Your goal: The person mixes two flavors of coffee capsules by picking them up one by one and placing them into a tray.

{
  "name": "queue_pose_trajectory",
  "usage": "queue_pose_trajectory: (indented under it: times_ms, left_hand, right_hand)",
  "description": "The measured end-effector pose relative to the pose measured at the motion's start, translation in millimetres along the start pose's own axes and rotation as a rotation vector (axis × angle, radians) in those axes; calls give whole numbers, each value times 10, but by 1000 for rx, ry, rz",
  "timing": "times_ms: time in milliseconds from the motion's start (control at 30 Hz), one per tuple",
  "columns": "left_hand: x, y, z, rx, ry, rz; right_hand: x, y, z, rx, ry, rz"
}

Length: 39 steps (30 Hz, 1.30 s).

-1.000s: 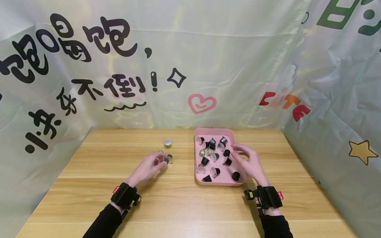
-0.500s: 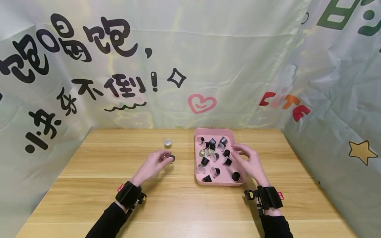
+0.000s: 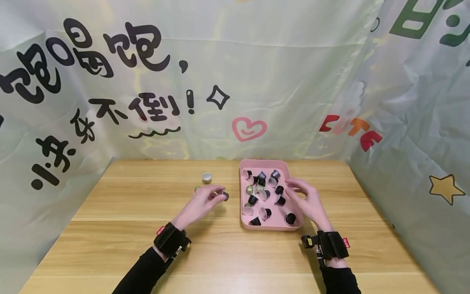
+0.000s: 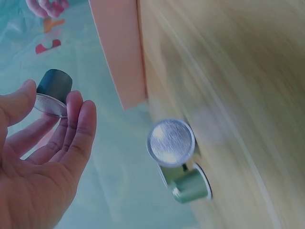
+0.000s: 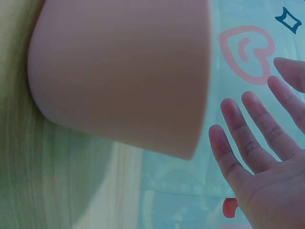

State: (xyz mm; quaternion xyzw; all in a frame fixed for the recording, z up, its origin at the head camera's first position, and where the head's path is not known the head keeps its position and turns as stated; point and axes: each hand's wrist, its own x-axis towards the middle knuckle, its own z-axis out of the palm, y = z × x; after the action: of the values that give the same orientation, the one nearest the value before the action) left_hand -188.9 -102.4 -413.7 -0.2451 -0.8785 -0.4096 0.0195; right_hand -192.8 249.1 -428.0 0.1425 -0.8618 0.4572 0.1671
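My left hand (image 3: 202, 204) pinches a dark coffee capsule (image 4: 55, 87) between thumb and fingers, in the air left of the pink tray (image 3: 273, 222). In the left wrist view its silver rim faces down toward the palm. Several black, grey and green capsules lie scattered in the tray. At its right side my right hand (image 3: 307, 202) hovers with fingers spread and nothing in them, as the right wrist view also shows. On the table behind the left hand are a silver-lidded capsule (image 4: 171, 143) and a green capsule (image 4: 193, 185), the green one mostly hidden in the head view.
The wooden table (image 3: 220, 261) reaches back to a printed cloth backdrop (image 3: 286, 81), with another cloth wall (image 3: 415, 134) on the right. The tray's raised wall (image 5: 124, 71) stands close by the right hand. Both wrists wear black camera straps.
My left hand has picked a dark capsule up from the table and carried it rightward, toward the tray. My right hand has stayed in place.
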Motion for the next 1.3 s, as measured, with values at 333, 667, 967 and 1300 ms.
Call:
queue_pose_trajectory:
  times_ms: [333,667,967,1300]
  left_hand:
    - [144,124,175,-1,-51,8]
    - [276,260,395,-3,-130,18]
    - [401,322,570,12,-142,21]
    - [536,401,703,30,-172,15]
  right_hand:
    - [-11,-18,1,-10,-12,11]
    - [-29,-30,-1,-8,-18,12]
    - [-25,-17,-2,-11,-15,8]
    - [-33,-20,0,-10,-7,-3]
